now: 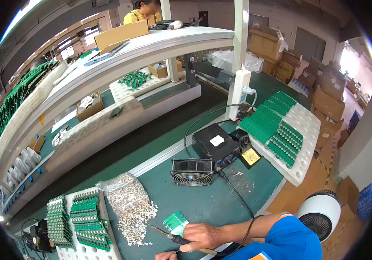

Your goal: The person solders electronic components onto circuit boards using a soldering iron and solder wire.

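Observation:
My right hand [203, 237] is closed around the handle of a soldering iron [173, 238], whose metal tip points up and left toward a pile of small whitish parts [136, 216]. Right by its fingers, a small green circuit board panel [175, 221] lies on the green bench top, partly covered by something pale. At the lower edge my left hand [166, 256] shows only in part. Its fingers are pinched together near a thin line that may be wire; what they hold is too small to tell. The iron's black cable runs past my right forearm.
Left of the pile, a white foam tray [110, 234] carries rows of green boards. A black soldering station [214, 143], a small fan [192, 172] and a stand with yellow sponge [250, 156] stand behind. Another foam tray [298, 175] holds boards at right. A person [140, 16] is beyond the shelf.

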`<state>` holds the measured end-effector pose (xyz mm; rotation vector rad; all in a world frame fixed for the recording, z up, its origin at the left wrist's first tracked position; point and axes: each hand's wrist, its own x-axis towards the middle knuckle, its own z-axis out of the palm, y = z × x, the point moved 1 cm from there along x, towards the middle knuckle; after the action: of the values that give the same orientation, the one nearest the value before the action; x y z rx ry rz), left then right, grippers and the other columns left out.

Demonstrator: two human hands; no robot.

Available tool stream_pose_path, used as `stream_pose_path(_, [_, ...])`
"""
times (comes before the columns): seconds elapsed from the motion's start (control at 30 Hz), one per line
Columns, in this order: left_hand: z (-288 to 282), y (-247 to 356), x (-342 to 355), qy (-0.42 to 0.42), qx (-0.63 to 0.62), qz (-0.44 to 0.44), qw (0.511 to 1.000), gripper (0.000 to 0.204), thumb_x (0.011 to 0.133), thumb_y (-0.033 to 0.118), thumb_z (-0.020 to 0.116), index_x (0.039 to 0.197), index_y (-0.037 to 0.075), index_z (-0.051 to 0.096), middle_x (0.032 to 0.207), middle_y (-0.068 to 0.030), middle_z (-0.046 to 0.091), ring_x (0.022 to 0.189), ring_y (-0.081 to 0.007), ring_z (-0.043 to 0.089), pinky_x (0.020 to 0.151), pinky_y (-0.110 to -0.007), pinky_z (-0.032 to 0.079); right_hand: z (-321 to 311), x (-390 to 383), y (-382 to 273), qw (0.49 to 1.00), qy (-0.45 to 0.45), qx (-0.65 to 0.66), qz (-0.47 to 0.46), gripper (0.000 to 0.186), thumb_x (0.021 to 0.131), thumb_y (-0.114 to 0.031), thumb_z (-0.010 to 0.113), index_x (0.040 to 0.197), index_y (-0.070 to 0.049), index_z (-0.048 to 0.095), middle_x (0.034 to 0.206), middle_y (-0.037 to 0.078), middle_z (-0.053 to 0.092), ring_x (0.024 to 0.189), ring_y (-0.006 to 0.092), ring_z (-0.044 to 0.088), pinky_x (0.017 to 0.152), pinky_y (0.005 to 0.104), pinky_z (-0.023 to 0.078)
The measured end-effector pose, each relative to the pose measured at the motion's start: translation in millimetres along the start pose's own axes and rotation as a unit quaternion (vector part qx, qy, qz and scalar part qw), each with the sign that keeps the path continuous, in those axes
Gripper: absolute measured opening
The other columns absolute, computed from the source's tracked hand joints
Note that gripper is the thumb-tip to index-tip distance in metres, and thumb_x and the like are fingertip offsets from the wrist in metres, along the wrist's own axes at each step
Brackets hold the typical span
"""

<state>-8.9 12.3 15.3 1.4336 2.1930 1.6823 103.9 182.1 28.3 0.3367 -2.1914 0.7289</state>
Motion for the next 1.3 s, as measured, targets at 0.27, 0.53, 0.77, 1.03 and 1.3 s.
stream_pose_path(0.27, [-3, -3, 4, -0.075, 0.029, 0.043, 0.996, 0.002, 0.087, -0.001, 0.066, 0.086, -0.001, 0.068, 0.082, -0.0159, 0.065, 0.072, -0.0296, 0.063, 0.069, -0.038, 0.053, 1, -4, 6, 0.999, 0.013, 0.002, 0.034, 0.027, 0.086, -0.013, 0.058, 0.113, -0.011, 0.056, 0.071, 0.003, 0.040, 0.067, 0.0237, 0.049, 0.062, 0.0379, 0.040])
stream_pose_path(0.53, [-20, 2, 1, -0.106, 0.066, -0.034, 0.992, 0.001, 0.085, -0.003, 0.068, 0.085, -0.002, 0.067, 0.076, -0.0163, 0.064, 0.065, -0.0286, 0.061, 0.064, -0.037, 0.051, -10, -7, 2, 0.999, 0.033, -0.011, 0.020, 0.027, 0.086, -0.012, 0.059, 0.112, -0.011, 0.055, 0.069, 0.003, 0.038, 0.065, 0.0232, 0.048, 0.061, 0.0373, 0.039])
stream_pose_path(0.77, [-33, 9, 10, -0.046, 0.103, 0.076, 0.991, 0.006, 0.086, 0.001, 0.067, 0.080, 0.000, 0.066, 0.070, -0.0168, 0.060, 0.058, -0.0301, 0.057, 0.056, -0.037, 0.046, -35, 8, -7, 0.998, 0.058, -0.017, -0.001, 0.021, 0.084, -0.007, 0.064, 0.105, -0.008, 0.062, 0.066, 0.001, 0.037, 0.057, 0.0217, 0.044, 0.055, 0.0366, 0.039])
stream_pose_path(1.03, [-23, -5, 38, 0.139, 0.119, -0.049, 0.982, 0.007, 0.089, -0.001, 0.062, 0.082, 0.000, 0.065, 0.070, -0.0116, 0.060, 0.060, -0.0233, 0.053, 0.059, -0.035, 0.046, -78, 42, 8, 0.986, 0.129, -0.095, 0.040, 0.027, 0.078, -0.008, 0.077, 0.103, -0.006, 0.065, 0.064, 0.003, 0.047, 0.055, 0.0222, 0.046, 0.052, 0.0372, 0.037])
stream_pose_path(1.3, [-8, -18, 43, 0.155, -0.020, -0.035, 0.987, 0.009, 0.098, 0.003, 0.056, 0.094, -0.003, 0.061, 0.082, -0.0025, 0.048, 0.074, -0.0120, 0.043, 0.067, -0.025, 0.036, -61, 48, 12, 0.983, 0.158, -0.085, 0.037, 0.031, 0.074, -0.002, 0.081, 0.101, -0.006, 0.066, 0.063, 0.004, 0.048, 0.053, 0.0229, 0.044, 0.050, 0.0362, 0.034])
